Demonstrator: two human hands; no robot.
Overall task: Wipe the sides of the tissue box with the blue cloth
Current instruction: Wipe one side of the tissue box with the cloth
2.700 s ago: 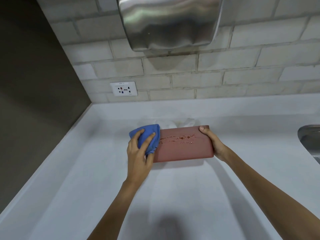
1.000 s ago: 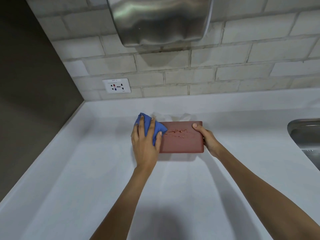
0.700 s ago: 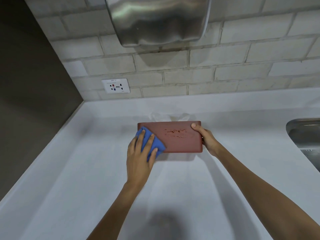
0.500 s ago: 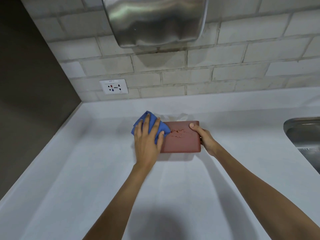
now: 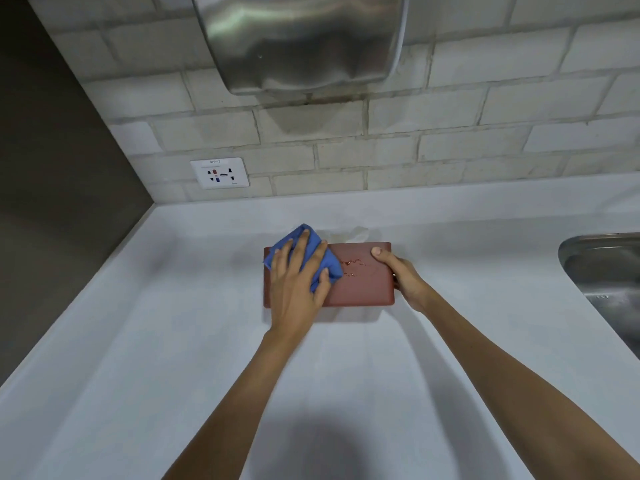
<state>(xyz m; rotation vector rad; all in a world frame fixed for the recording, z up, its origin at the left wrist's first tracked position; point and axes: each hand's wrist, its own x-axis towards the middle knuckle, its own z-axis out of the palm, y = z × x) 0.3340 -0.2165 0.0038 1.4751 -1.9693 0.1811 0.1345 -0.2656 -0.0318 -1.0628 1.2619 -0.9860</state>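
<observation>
Wiping underway: near side of the reddish-brown rectangular tissue box (image 5: 367, 287), on the white counter (image 5: 166, 341) towards the far wall.
Left hand (image 5: 294, 289) presses the folded blue cloth (image 5: 330, 266) flat, fingers spread. Right hand (image 5: 403, 277) clamps the box's right end. Next, likely: sweep right over the specks.

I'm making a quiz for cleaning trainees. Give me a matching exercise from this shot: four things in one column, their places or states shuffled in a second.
1 blue cloth
2 reddish-brown rectangular tissue box
3 white wall socket
4 stainless steel sink

A set in the counter, far right
B on the brick wall
C pressed under the left hand
D gripped at its right end by the right hand

Pairs: 1-C, 2-D, 3-B, 4-A
</observation>
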